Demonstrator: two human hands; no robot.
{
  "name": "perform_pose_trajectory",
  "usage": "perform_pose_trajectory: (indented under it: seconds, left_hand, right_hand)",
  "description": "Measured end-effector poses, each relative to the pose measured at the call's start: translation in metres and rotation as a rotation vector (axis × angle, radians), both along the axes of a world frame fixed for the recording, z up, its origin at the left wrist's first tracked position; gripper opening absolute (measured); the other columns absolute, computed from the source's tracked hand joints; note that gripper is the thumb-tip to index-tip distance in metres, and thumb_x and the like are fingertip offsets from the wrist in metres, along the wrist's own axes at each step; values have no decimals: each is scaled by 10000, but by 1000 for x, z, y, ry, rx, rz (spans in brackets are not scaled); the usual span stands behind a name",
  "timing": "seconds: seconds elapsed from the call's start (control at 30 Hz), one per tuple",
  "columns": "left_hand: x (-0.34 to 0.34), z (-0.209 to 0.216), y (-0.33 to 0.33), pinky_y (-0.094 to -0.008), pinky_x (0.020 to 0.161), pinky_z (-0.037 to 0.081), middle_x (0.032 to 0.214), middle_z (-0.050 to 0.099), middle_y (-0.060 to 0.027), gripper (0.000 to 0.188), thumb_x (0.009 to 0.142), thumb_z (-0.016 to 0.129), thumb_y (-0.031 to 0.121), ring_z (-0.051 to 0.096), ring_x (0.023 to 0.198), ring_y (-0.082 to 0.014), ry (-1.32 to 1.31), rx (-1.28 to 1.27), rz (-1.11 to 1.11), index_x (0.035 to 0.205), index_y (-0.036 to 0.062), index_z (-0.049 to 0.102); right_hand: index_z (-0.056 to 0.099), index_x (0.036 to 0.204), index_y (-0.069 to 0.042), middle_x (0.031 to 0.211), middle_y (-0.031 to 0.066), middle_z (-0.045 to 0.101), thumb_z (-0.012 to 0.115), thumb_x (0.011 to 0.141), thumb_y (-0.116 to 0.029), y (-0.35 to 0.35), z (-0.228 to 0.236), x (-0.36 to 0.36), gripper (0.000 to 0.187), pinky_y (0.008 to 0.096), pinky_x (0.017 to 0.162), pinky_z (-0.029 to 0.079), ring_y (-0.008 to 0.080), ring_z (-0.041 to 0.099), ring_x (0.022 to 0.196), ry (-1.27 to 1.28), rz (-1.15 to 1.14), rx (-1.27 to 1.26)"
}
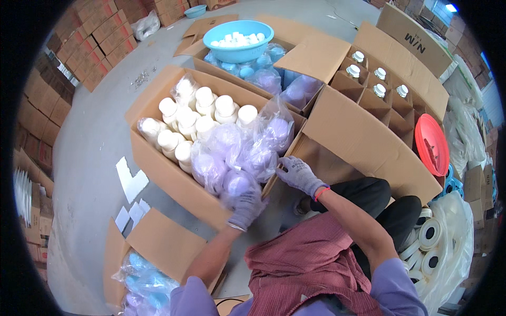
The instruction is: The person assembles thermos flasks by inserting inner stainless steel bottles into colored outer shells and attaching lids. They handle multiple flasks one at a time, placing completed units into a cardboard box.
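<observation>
A tall cardboard box [174, 184] stands in front of me, holding several white capped bottles [187, 121] on its left and several lilac rounded items in clear plastic bags [261, 158] on its right. My left hand [246, 208], in a grey glove, is at the box's near corner against the nearest bagged lilac item [237, 183]. Its fingertips are smeared by motion and partly hidden, so its grip cannot be made out. My right hand [298, 175], gloved too, rests at the box's right rim with its fingers bent over the edge beside the bags.
To the right, a divided carton [363, 124] holds several clear-capped bottles and a red basin [432, 145]. A blue basin [237, 51] of white caps sits on another box behind. White rings in a plastic bag [429, 234] lie by my right leg; an open box [163, 239] stands near left.
</observation>
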State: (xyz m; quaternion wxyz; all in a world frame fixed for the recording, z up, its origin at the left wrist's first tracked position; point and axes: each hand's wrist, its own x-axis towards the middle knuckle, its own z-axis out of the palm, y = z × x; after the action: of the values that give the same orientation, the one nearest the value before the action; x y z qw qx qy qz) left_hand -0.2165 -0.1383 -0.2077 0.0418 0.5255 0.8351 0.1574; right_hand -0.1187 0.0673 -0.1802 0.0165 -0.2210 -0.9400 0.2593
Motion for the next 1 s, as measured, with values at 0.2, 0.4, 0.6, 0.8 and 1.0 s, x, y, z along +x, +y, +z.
perform_pose_trajectory:
  seconds: [0.2, 0.4, 0.6, 0.8, 1.0]
  left_hand:
    - [7, -14, -42, -464, 751, 523, 919, 644, -156, 342, 896, 630, 287, 652, 835, -333, -115, -95, -38, 1124, 34, 594]
    - [-9, 2, -145, -441, 725, 529, 908, 634, -126, 261, 894, 639, 313, 655, 827, -305, -82, -217, -25, 951, 64, 588]
    - [-25, 18, -209, -435, 720, 525, 973, 633, -143, 314, 911, 619, 271, 658, 872, -321, -154, -347, -92, 1133, 54, 576]
    - [5, 24, -292, -445, 654, 532, 860, 650, -148, 327, 869, 668, 356, 662, 748, -334, -165, -495, -119, 962, 49, 611]
    - [78, 27, -268, -435, 595, 531, 847, 632, -119, 259, 924, 588, 336, 654, 734, -312, -339, -438, -249, 907, 77, 596]
  right_hand:
    - [472, 1377, -58, 1374, 211, 487, 661, 852, -379, 40, 11, -3, 643, 514, 1052, 394, 395, 468, 1265, 137, -159, 255]
    - [380, 1429, -40, 1389, 277, 443, 632, 845, -412, 33, -28, -19, 737, 513, 978, 469, 438, 551, 1188, 112, -243, -174]
    - [542, 1292, 10, 1247, 244, 568, 546, 888, -348, -2, -29, -40, 540, 465, 866, 543, 384, 591, 1121, -246, 11, 56]
    - [644, 1138, 22, 1167, 216, 628, 484, 933, -421, -68, -27, -8, 514, 434, 889, 542, 355, 611, 1099, -336, 327, 13]
    - [548, 1154, 23, 1075, 272, 645, 599, 849, -558, -56, -37, 0, 658, 460, 861, 539, 404, 667, 993, -334, 68, 17]
